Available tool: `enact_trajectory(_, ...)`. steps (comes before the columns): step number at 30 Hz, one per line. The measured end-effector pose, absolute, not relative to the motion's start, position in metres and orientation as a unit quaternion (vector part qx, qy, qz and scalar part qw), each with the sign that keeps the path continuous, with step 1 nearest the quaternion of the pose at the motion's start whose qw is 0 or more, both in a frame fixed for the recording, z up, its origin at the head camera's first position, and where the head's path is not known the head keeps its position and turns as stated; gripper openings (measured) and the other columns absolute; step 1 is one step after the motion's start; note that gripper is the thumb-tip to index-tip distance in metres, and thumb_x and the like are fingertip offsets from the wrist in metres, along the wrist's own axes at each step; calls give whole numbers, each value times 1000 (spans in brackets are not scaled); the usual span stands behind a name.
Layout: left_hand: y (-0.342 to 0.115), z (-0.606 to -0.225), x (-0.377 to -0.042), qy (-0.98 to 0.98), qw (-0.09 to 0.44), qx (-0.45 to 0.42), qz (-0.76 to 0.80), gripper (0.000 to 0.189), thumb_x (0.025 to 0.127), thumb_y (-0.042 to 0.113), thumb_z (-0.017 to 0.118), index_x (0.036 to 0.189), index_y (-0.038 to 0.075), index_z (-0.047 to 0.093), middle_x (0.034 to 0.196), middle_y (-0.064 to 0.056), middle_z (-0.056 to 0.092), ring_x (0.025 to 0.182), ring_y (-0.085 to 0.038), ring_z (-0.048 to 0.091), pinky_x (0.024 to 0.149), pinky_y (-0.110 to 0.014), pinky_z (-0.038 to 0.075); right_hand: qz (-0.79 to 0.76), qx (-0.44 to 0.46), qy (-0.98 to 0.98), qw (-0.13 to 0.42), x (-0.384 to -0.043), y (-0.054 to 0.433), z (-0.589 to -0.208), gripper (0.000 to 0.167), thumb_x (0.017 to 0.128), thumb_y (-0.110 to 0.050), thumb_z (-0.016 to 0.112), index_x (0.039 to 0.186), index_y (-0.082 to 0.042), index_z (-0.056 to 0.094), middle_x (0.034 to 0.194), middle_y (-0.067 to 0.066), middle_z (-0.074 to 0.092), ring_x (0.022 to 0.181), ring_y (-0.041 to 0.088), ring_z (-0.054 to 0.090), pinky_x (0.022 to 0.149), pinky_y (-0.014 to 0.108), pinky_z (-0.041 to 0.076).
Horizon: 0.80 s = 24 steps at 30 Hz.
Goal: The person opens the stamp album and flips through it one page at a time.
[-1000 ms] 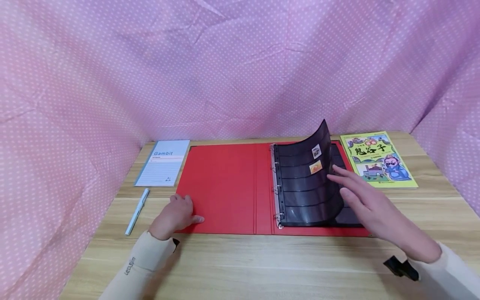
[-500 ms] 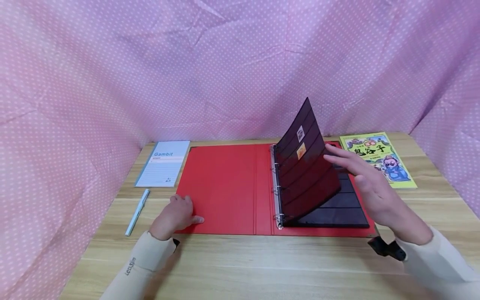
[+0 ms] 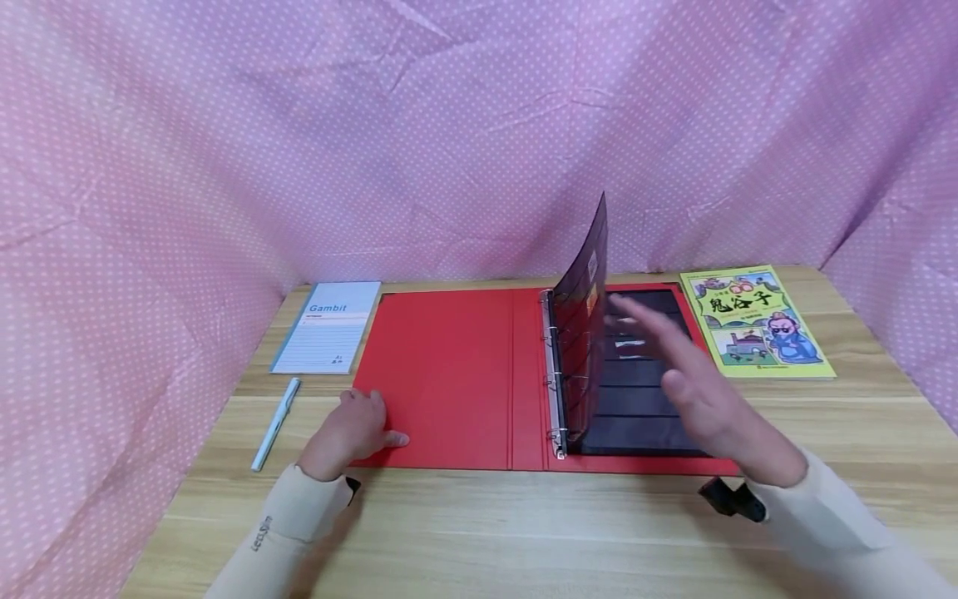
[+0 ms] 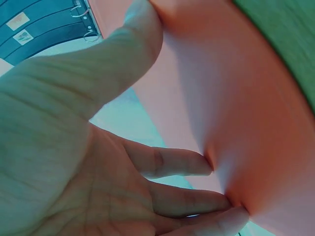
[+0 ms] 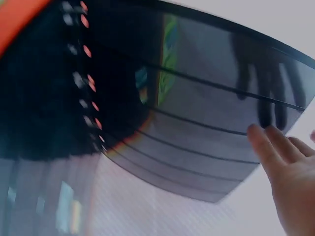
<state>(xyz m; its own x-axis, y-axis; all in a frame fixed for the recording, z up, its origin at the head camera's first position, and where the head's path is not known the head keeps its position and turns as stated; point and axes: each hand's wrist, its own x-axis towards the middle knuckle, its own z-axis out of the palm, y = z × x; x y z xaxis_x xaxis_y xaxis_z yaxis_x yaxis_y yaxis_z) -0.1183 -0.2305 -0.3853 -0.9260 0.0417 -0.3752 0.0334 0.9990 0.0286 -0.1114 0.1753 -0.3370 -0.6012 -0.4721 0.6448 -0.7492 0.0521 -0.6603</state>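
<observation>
Swung up since the earlier frames: that black pocket sheet [image 3: 588,349] was leaning right and is now almost on edge, just right of centre, and the right hand [image 3: 699,391] has come left along with it. So the fingers on that hand are pretty much straight and a bit apart, not wrapped round anything, with the tips right by the sheet's right-hand face; can't tell if they're actually touching. Left hand [image 3: 352,428] hasn't budged, thumb out and fingers spread, just pressing its tips on the left edge of the red binder [image 3: 441,374], not clutching it. Binder's lying open mid-frame, metal rings [image 3: 552,378] holding the sheet, another black page [image 3: 651,399] flat to the right. Two small stamps show on the raised sheet, the lower one orange [image 3: 592,299]. Gambit notebook [image 3: 325,329] is left of centre with a pale blue pen [image 3: 276,424] below it, yellow comic book [image 3: 756,324] over on the right.
</observation>
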Motion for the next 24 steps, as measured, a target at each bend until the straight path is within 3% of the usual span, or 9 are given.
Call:
enact_trajectory(5,-232,-378,-121,983,178,25,25,60,82,41,72,109,-7,49,83,-18,50,80,-30,50,64,-39,51,426,382,-820,24,-105,162,-355,51,101,-25,41,150,-21,27,151,-4,29,133,18,33,105,35,32)
enact_trajectory(8,-235,-369,-128,987,140,40,75,53,91,35,62,119,-8,49,93,-21,56,84,-34,54,72,-45,51,387,363,-847,-39,-105,153,-364,49,101,-24,46,147,-29,32,151,-12,26,137,13,24,105,46,31)
enact_trajectory(12,-239,-354,-139,983,69,73,153,47,100,28,47,131,-7,44,119,-25,54,105,-41,52,90,-54,44,365,368,-852,-77,-107,143,-375,44,100,-36,46,142,-26,43,152,-12,26,140,15,15,106,49,27)
enact_trajectory(15,-236,-342,-145,974,42,84,206,50,102,32,39,138,-4,40,132,-22,47,120,-39,45,99,-54,36,349,368,-856,-100,-108,135,-381,46,99,-41,45,141,-23,46,151,-12,27,141,15,12,108,49,25)
enact_trajectory(20,-221,-339,-150,968,47,89,229,61,99,42,42,148,8,29,145,-17,35,131,-38,32,103,-56,31,309,378,-865,-112,-109,124,-389,44,100,-38,44,140,-17,49,149,-7,34,142,18,14,109,48,21)
enact_trajectory(24,-202,-357,-151,977,104,113,149,71,93,46,54,151,17,23,148,-20,28,131,-45,26,100,-63,29,276,386,-874,-102,-110,118,-392,40,101,-30,46,136,-12,53,147,0,39,141,22,18,109,53,18)
